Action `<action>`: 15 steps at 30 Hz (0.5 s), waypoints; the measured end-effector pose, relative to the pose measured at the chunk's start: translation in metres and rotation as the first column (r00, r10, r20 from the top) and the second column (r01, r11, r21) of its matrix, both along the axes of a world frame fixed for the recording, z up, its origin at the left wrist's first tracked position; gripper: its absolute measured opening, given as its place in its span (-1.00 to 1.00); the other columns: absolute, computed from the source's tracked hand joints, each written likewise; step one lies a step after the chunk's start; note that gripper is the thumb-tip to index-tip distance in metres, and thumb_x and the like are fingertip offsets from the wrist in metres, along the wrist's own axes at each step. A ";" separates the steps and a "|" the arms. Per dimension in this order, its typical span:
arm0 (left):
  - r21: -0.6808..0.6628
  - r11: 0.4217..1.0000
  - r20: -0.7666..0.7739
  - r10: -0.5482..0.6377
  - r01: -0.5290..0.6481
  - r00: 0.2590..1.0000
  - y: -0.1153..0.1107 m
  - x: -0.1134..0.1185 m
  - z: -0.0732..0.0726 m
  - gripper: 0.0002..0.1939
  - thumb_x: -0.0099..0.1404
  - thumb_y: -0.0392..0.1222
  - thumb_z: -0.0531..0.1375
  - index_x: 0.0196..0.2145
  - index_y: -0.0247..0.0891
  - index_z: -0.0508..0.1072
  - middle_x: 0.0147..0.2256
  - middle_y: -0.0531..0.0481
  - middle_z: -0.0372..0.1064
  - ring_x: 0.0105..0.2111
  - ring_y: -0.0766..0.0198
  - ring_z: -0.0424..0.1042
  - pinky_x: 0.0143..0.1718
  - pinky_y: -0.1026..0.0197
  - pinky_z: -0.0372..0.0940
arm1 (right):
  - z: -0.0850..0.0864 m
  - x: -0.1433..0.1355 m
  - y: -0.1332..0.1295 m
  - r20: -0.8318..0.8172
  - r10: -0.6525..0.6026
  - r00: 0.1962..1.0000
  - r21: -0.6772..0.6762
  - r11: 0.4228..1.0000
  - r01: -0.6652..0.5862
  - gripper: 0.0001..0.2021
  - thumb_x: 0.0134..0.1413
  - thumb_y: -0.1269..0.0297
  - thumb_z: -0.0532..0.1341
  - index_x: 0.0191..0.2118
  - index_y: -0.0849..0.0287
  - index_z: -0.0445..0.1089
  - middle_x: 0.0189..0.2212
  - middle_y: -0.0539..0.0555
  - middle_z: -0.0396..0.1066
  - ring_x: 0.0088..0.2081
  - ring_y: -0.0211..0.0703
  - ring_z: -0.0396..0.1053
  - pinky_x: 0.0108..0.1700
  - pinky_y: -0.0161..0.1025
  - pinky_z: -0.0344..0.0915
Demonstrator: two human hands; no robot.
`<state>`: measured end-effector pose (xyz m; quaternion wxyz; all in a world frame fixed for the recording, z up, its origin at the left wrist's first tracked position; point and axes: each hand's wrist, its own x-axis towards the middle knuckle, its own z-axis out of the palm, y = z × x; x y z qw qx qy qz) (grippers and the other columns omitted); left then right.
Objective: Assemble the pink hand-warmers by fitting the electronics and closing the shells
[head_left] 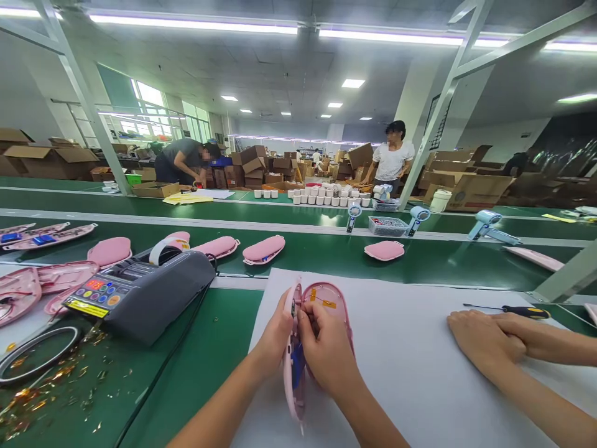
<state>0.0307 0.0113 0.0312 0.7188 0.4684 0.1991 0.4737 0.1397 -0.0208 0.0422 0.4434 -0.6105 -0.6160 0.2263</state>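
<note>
My left hand (pixel 275 333) grips a pink plastic shell half (pixel 290 379) tilted up on its edge. A blue part (pixel 296 364) sits inside that half. Beside it, a second pink shell half (pixel 344 305) lies open side up, with strips of amber tape inside. My right hand (pixel 329 345) reaches between the two halves, its thumb and fingers pinched together near the upper inside of the tilted one. Whatever lies between those fingertips is hidden. Both halves are over a white sheet (pixel 396 379).
A grey tape dispenser (pixel 158 292) with a black cable stands to the left, near tape scraps. Pink shells (pixel 264 249) line the green belt (pixel 321 249). At right, a co-worker's hands (pixel 494 336) rest by a screwdriver (pixel 522 311). Metal posts (pixel 448 99) rise on both sides.
</note>
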 end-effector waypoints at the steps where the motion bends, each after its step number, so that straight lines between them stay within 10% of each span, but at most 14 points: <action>1: 0.053 0.998 -0.021 0.033 -0.031 0.999 0.000 0.000 0.001 -0.17 0.01 0.26 0.26 0.16 -0.21 0.26 0.03 -0.19 0.36 0.09 -0.05 0.27 0.13 0.08 0.14 | 0.000 0.000 0.000 0.006 0.002 1.000 0.002 1.000 -0.002 -0.77 0.18 0.18 0.00 -0.34 0.11 0.35 -0.44 0.06 0.44 -0.43 -0.13 0.36 -0.37 -0.24 0.23; 8: -0.081 0.995 -0.024 -0.057 0.055 0.998 0.006 -0.001 -0.006 -0.28 0.12 0.30 0.17 0.07 -0.28 0.37 -0.30 -0.12 0.51 -0.29 0.10 0.48 -0.18 0.13 0.32 | 0.004 0.001 0.004 -0.128 0.081 0.988 0.008 0.997 -0.081 -0.76 0.16 0.15 0.02 -0.37 0.12 0.36 -0.42 0.05 0.45 -0.40 -0.15 0.38 -0.36 -0.25 0.28; 12: -0.173 0.975 0.020 -0.138 0.139 0.990 0.011 -0.004 -0.007 -0.29 0.15 0.30 0.14 -0.01 -0.39 0.43 -0.41 -0.14 0.52 -0.46 0.16 0.47 -0.36 0.19 0.31 | 0.010 0.027 0.007 -0.117 -0.162 0.980 0.091 0.981 0.173 -0.64 0.10 0.05 0.07 -0.13 0.17 0.39 -0.22 0.16 0.44 -0.36 -0.11 0.38 -0.26 -0.17 0.30; 15: -0.160 0.957 0.098 -0.229 0.243 0.968 0.012 -0.009 -0.001 -0.26 0.15 0.30 0.12 0.01 -0.43 0.42 -0.28 -0.22 0.53 -0.24 0.00 0.50 -0.15 0.08 0.32 | 0.008 0.049 0.012 -0.053 -0.188 0.981 -0.188 0.966 0.175 -0.50 -0.06 0.07 0.22 0.02 0.18 0.31 -0.21 0.17 0.43 -0.26 -0.02 0.40 -0.19 -0.13 0.29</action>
